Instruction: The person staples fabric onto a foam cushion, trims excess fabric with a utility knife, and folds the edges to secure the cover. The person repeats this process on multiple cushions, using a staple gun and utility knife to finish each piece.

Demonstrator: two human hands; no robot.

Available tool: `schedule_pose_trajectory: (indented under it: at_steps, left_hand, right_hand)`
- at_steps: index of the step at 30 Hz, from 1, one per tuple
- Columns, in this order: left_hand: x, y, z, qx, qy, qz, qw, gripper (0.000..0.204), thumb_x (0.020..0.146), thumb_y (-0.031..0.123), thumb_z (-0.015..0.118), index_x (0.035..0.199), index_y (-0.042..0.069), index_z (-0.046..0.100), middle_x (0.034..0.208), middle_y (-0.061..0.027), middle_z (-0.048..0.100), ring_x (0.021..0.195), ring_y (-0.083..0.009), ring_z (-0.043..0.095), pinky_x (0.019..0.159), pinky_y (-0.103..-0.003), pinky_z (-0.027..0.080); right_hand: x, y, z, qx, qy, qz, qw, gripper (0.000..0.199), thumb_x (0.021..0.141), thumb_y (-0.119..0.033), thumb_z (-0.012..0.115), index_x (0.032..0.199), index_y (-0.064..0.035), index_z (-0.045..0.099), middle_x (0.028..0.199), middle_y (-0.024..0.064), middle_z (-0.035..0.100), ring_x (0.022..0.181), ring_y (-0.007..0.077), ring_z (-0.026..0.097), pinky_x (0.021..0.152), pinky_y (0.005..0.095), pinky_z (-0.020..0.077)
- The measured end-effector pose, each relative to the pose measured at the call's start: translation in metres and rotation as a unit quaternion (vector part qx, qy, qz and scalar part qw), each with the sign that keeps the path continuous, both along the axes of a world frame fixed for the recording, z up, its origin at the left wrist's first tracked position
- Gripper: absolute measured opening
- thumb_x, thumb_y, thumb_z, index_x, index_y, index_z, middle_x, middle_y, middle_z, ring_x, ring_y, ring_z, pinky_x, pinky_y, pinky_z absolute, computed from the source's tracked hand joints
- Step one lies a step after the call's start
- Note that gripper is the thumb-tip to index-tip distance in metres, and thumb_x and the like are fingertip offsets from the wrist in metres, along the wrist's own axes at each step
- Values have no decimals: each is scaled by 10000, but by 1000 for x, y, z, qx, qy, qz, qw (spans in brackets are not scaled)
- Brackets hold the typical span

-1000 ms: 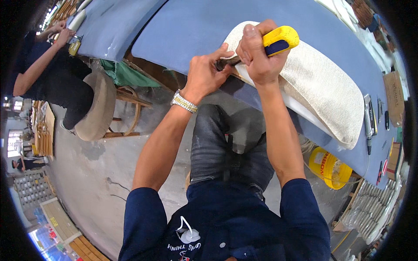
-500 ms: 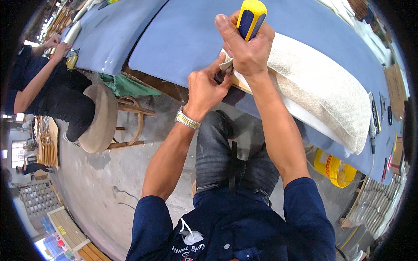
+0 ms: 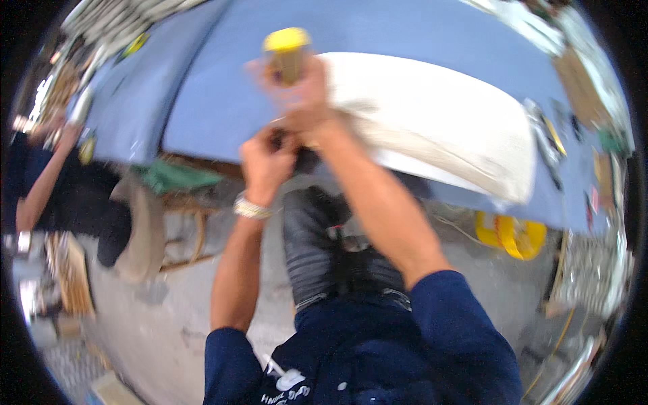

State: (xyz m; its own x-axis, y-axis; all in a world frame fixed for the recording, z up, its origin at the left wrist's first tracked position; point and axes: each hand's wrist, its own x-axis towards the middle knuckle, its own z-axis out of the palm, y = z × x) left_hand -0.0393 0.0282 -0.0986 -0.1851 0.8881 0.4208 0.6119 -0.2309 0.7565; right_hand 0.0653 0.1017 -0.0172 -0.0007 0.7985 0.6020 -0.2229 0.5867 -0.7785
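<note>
A long padded cushion (image 3: 439, 108) covered in cream woven fabric lies along the near edge of the blue-topped table. My right hand (image 3: 307, 98), smeared by motion, is closed round a tool, likely a screwdriver, with a yellow and dark blue handle (image 3: 287, 46). The handle's end points up and the tool's tip is hidden below the hand. At the cushion's left end, just below the right hand, my left hand (image 3: 263, 162) is closed in a pinch at the fabric's edge. A dark gap or object shows between its fingers, too blurred to name.
Hand tools (image 3: 547, 138) lie on the table (image 3: 432, 30) to the right of the cushion. Beneath that side stands a yellow bucket (image 3: 509, 235). To the left, another person (image 3: 74, 196) sits on a round stool (image 3: 145, 226), near a hanging green cloth (image 3: 177, 177).
The whole view has swung, with the cushion and both hands now further left in it. The right hand still holds the yellow-handled tool, and the left hand stays close by it.
</note>
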Motion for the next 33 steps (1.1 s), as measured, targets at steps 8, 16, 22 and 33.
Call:
schedule_pose_trajectory:
  at_steps: [8,16,22,33]
  left_hand:
    - [4,-13,-21,111,10,-56,992,428,957,-43,576,1372,42,637,1491,-170,563,1353,-293,571,1097,-378,449]
    - [4,-19,-19,136,117,-123,976,591,878,114,682,1458,95,574,1599,-203,421,1461,-390,424,1179,-470,353]
    - [-11,-26,2,77,163,-123,976,607,801,-63,562,1378,106,649,1560,-190,476,1447,-406,435,1198,-494,328]
    - [-15,-88,44,144,215,-103,960,551,1025,393,606,1338,-60,624,1315,-265,649,1190,-400,635,1044,-462,480]
  right_hand:
    - [155,-67,51,101,19,-146,984,246,874,-193,810,833,-64,604,684,-3,578,614,90,535,551,300,450]
    - [536,-89,-31,-179,-443,-551,684,427,849,-192,736,1211,-30,578,1044,239,694,991,449,665,862,513,523]
    - [590,-35,-20,-159,-516,-540,646,450,860,-203,729,1260,-40,601,1274,221,618,1169,415,601,985,496,503]
    - [394,19,-77,-218,-117,-89,965,574,1006,-363,640,1457,-30,511,1412,189,599,1296,286,570,1105,388,432]
